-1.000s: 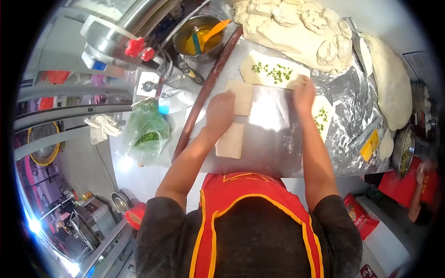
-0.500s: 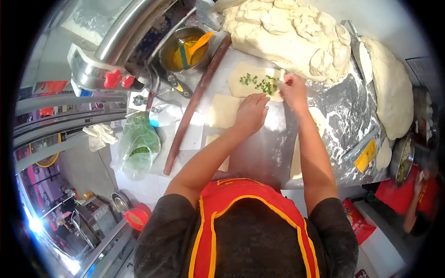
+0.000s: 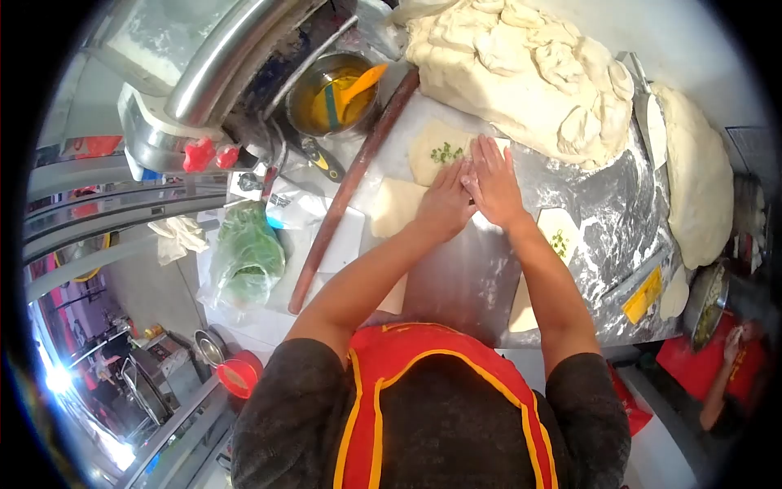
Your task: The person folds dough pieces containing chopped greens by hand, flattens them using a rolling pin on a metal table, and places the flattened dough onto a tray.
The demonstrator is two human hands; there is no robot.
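A flat dough piece (image 3: 425,148) lies on the metal worktop with chopped green onion (image 3: 446,152) showing near its middle. My left hand (image 3: 444,200) rests flat on its lower edge, fingers stretched out. Beside it, touching at the thumbs, my right hand (image 3: 495,183) lies flat over the right part, which it largely hides. Just below and left sits a plain dough square (image 3: 395,205). Under my right forearm are another dough piece with green onion (image 3: 559,235) and a plain strip of dough (image 3: 523,306).
A big dough mound (image 3: 521,73) fills the back. Left stand a long rolling pin (image 3: 350,196), a pot of yellow liquid (image 3: 305,110) with an orange brush (image 3: 365,81), and a bag of greens (image 3: 248,253). A yellow-handled scraper (image 3: 642,295) lies on the floured right side. A co-worker's arm (image 3: 721,383) shows far right.
My right hand has gone from pinching at the dough's right edge to lying flat on it, next to my left hand. More of the green onion is now covered. The view has shifted slightly.
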